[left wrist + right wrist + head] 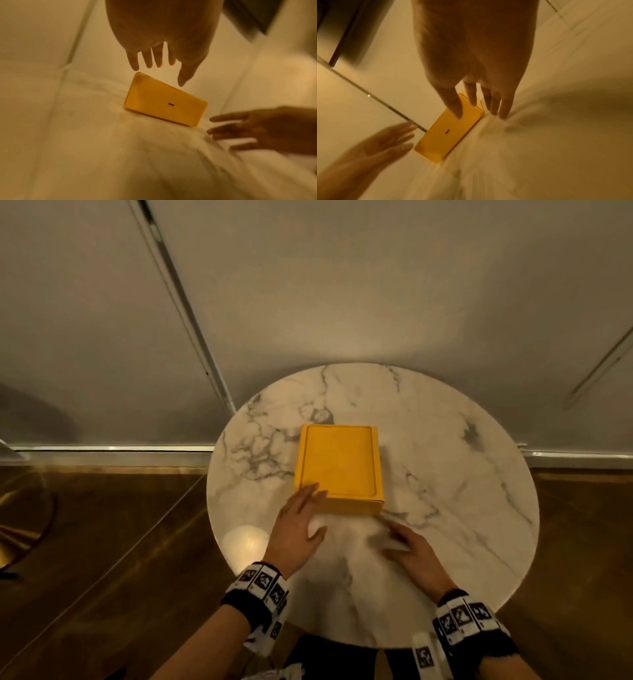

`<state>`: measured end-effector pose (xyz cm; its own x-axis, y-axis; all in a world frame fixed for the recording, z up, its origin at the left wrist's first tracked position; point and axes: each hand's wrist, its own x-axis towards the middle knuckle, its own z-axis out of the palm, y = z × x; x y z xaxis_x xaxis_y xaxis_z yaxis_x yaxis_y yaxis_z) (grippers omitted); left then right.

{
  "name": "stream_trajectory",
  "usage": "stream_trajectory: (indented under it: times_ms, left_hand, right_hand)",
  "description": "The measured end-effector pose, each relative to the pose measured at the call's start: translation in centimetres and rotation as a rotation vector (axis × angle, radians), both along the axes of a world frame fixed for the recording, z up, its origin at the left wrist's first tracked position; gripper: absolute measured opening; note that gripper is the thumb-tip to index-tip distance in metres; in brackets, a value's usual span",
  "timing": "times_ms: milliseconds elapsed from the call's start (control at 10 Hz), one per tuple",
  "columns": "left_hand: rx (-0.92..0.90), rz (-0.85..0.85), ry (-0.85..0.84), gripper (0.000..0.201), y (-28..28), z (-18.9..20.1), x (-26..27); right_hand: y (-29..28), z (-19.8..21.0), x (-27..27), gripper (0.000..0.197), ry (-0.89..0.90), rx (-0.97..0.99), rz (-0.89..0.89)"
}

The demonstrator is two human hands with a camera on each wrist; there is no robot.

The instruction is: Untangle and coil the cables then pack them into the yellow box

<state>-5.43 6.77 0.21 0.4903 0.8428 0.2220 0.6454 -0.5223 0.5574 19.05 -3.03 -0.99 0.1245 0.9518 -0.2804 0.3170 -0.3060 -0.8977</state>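
Note:
The yellow box lies closed and flat on the round marble table; its near side shows a small dark slot. My left hand reaches over the box's near left corner with straight, spread fingers; whether they touch the lid I cannot tell. My right hand is blurred and flat, fingers straight, just short of the box's near right corner. From the right wrist, that hand's fingers point down at the box. No cable is in view in any frame.
The table stands close to a pale panelled wall with a metal strip and a skirting rail. Dark wooden floor lies to the left and right. A lamp's bright reflection sits near the table's front left edge.

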Motion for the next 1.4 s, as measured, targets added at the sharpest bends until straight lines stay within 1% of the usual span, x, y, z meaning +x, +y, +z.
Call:
stream_trajectory:
  times_ms: [100, 200, 300, 400, 500, 600, 700, 900, 1000, 1200, 1300, 1400]
  left_hand:
    - [0.039, -0.063, 0.312, 0.068, 2.7, -0.6, 1.6]
    - [-0.028, -0.001, 0.419, 0.059, 5.1, -1.0, 2.7]
    - [-0.021, -0.015, 0.411, 0.055, 7.6, -1.5, 3.6]
    - [-0.049, -0.033, 0.415, 0.050, 10.8, -1.8, 4.8]
    - [-0.094, -0.057, 0.455, 0.049, 13.8, -1.2, 6.4]
    - [-0.137, -0.115, 0.540, 0.050, 16.3, -0.2, 7.6]
    - [-0.149, -0.170, 0.589, 0.050, 17.2, 0.1, 8.1]
    - [-0.183, -0.147, 0.575, 0.049, 16.3, 0.0, 8.2]
    - [-0.218, -0.138, 0.570, 0.049, 15.9, 0.5, 8.2]
    - [-0.221, -0.202, 0.619, 0.050, 16.3, 1.7, 7.5]
    - [-0.219, -0.196, 0.641, 0.055, 15.9, 3.0, 8.0]
    - [-0.089, -0.222, 0.624, 0.063, 14.7, 4.0, 9.1]
  right_hand:
    - [0.3, -0.2, 1.0, 0.065, -0.395, 0.032, 0.062]
    - [0.4, -0.4, 0.7, 0.075, -0.600, -0.165, 0.259]
    - [0.4, -0.5, -0.2, 0.085, -0.742, -0.281, 0.357]
    - [0.2, -0.6, -0.6, 0.090, -0.776, -0.308, 0.363]
    - [0.4, -0.5, -0.6, 0.092, -0.748, -0.338, 0.370]
    - [1.2, -0.6, -0.3, 0.093, -0.713, -0.384, 0.386]
    - [1.5, -0.6, 0.0, 0.095, -0.681, -0.421, 0.394]
    - [1.3, -0.6, -0.1, 0.097, -0.670, -0.460, 0.409]
    - [1.8, 0.2, -0.1, 0.095, -0.641, -0.486, 0.424]
    - [1.9, 0.7, 0.0, 0.094, -0.644, -0.501, 0.418]
    - [2.1, 0.7, -0.2, 0.094, -0.621, -0.510, 0.409]
    - [2.5, 0.8, 0.1, 0.093, -0.600, -0.523, 0.412]
